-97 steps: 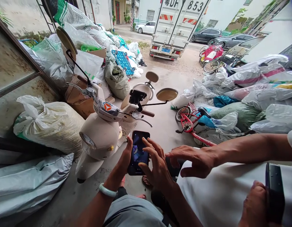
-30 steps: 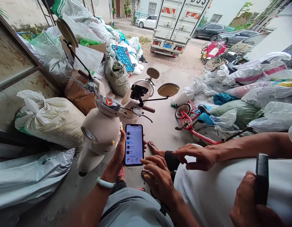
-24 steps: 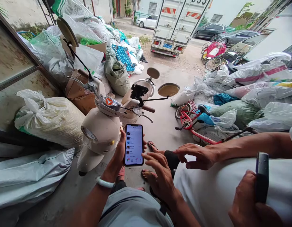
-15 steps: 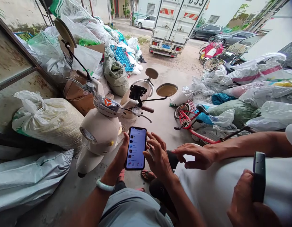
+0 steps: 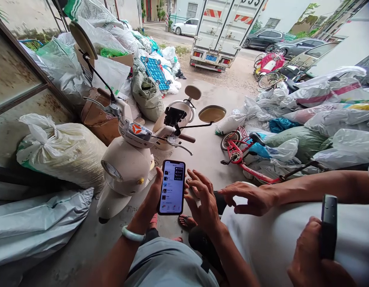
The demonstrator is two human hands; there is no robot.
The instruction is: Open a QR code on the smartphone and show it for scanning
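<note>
A smartphone is held upright in my left hand, its lit screen showing a list with a dark menu at the top right corner. My left thumb lies along the phone's left edge; the fingers behind it are hidden. My right hand hovers just right of the phone, fingers spread and bent, holding nothing. Close beside it, another person's hand points toward the phone. That person's other hand grips a small black device at the lower right.
A beige scooter stands in front of me to the left. Stuffed sacks line the left side, and more bags pile up on the right. A red bicycle lies there. Farther off is a truck.
A dark drop-down menu has opened on the phone's screen. My right hand has drawn slightly away from the phone, to the right. The view has shifted a little.
</note>
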